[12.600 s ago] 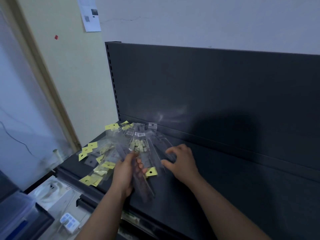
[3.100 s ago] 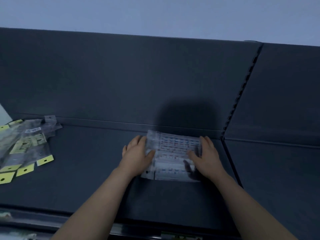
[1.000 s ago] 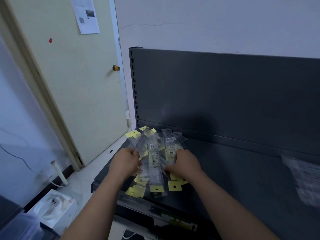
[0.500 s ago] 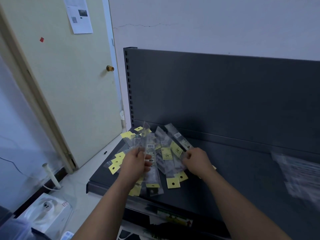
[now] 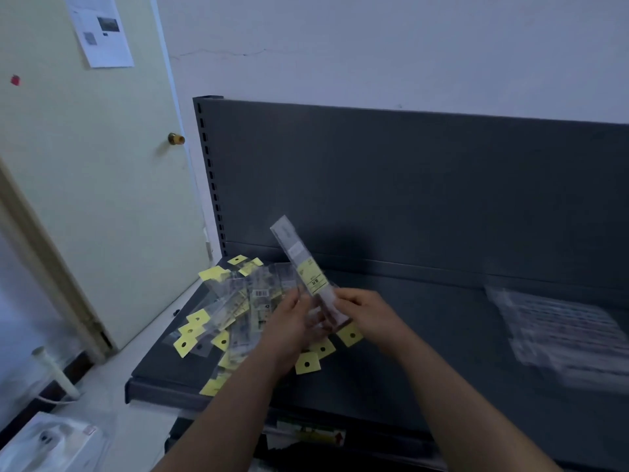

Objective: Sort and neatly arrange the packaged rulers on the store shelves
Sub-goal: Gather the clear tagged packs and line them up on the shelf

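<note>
raised ruler packet (image 5: 299,257): a clear sleeve with a yellow label, held up over the left part of the shelf. it is tilted, with its top end leaning far and left and its lower end between the two hands.
left hand (image 5: 289,323): fingers curled round the packet's lower end from the left. the exact finger hold is blurred.
right hand (image 5: 369,318): fingers and thumb pinch the same lower end from the right, just beside the left hand.
loose pile of ruler packets (image 5: 238,311): fanned out on the shelf's left end, under and left of the hands. clear sleeves overlap at many angles, and yellow hang tabs with punched holes stick out on the near and far sides. one tab reaches the shelf's near edge.
flat stack of packets (image 5: 561,335): lies on the shelf at the right, well apart from the pile. it is blurred and its print cannot be read.
shelf (image 5: 425,362): dark grey and level, with the pile at its left end and the stack at its right.
back panel (image 5: 408,192): dark grey, upright behind the shelf, with a slotted post down its left edge.
label strip (image 5: 313,434): on the shelf's near front edge, below the arms. its text is too small to read.
door (image 5: 85,199): pale yellow, left of the shelving, with a brass knob (image 5: 176,139) and a paper sheet (image 5: 102,28) stuck near its top.
white box (image 5: 44,444): on the floor at the near left corner.
</note>
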### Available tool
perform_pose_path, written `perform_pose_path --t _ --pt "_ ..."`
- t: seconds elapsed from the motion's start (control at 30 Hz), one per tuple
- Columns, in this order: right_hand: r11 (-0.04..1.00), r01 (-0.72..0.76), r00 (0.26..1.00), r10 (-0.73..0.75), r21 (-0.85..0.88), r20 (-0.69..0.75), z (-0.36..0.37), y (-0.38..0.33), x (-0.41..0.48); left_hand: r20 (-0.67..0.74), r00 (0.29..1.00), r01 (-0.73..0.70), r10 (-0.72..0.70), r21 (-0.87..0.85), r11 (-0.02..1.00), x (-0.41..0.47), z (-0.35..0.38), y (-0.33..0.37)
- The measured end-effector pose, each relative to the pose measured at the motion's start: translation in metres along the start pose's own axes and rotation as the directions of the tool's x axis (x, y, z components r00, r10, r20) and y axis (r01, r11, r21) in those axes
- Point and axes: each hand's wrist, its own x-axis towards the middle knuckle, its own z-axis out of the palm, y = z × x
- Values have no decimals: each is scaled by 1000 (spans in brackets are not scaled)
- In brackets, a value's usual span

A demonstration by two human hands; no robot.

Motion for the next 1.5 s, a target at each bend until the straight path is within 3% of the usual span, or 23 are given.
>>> perform_pose_path --t 0.17,0.3,0.43,0.5,0.57,0.63,0.7,0.77,0.83,0.97,1.03,1.07,1.13,1.2,1.3,1.4,1.5 --pt "988 -40 976 71 151 -208 -13 3 3 -21 1000 19 -23 -197 980 3 4 4" --pt "974 -58 977 100 217 -187 -23 6 4 6 999 41 -41 -242 970 8 1 9" --pt "987 -108 973 129 119 -190 -23 10 9 -46 998 30 -37 -147 989 8 -9 15" --pt "985 -155 967 167 79 -191 -22 14 12 -64 996 52 -65 -193 980 9 -20 21" --pt "982 -173 970 157 -72 -185 -21 21 16 -66 993 76 -93 -224 972 10 -30 27" --pt "963 -172 981 149 -206 -123 -17 25 19 -54 992 102 -112 -163 981 7 -37 32" --pt "955 -147 985 118 -258 -127 -11 25 25 -50 992 116 -115 22 993 3 -44 38" --pt "981 -118 975 86 -151 -205 -6 20 31 -17 993 120 -120 300 946 -2 -51 45" --pt "989 -124 968 140 86 -208 -4 14 37 47 985 123 -166 482 867 -8 -54 50" --pt "988 -139 982 146 68 -121 -6 10 37 78 969 174 -236 468 867 -8 -65 53" --pt "980 -163 975 177 111 -133 -8 12 37 -16 983 174 -183 408 896 -5 -72 52" --pt "980 -179 973 189 84 -133 -9 15 37 -92 985 169 -144 400 901 -2 -75 52" --pt "971 -193 977 177 -141 -123 -14 24 38 -204 977 157 -65 474 867 1 -79 53" --pt "905 -186 977 128 -382 -172 -20 37 41 -223 975 145 -4 621 770 4 -82 56" --pt "783 -189 969 50 -592 -243 -26 46 43 -179 984 124 15 736 666 11 -87 57" --pt "663 -235 970 112 -711 -216 -21 41 45 -187 982 135 28 798 588 19 -90 56" --pt "605 -212 977 140 -768 -160 -9 35 48 -171 979 110 111 903 416 29 -95 49"
